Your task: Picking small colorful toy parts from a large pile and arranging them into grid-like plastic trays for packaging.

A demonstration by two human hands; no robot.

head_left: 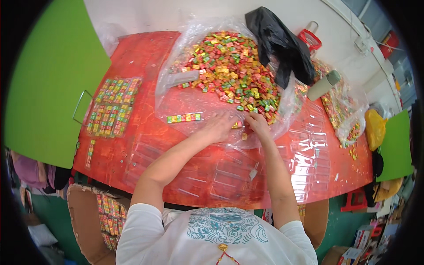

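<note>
A big heap of small wrapped sweets [234, 66], red, green, yellow and orange, lies on clear plastic sheeting [170, 99]. At the heap's near edge my left hand [218, 126] is bent over a few wrapped sweets [237, 125], which stick out past its fingertips. Close by on the right, my right hand [259, 123] has its fingers drawn together against the heap; what they pinch is hidden. One loose sweet [244, 137] lies between my hands. Left of my left hand is a neat row of sweets [184, 118].
Filled clear trays of sweets [112, 108] lie at the left of the red table [145, 57]. Empty clear trays [234, 176] cover its near side. A grey-green bottle [323, 85] and black bag [282, 44] are at the right. Below stands a cardboard box [84, 221].
</note>
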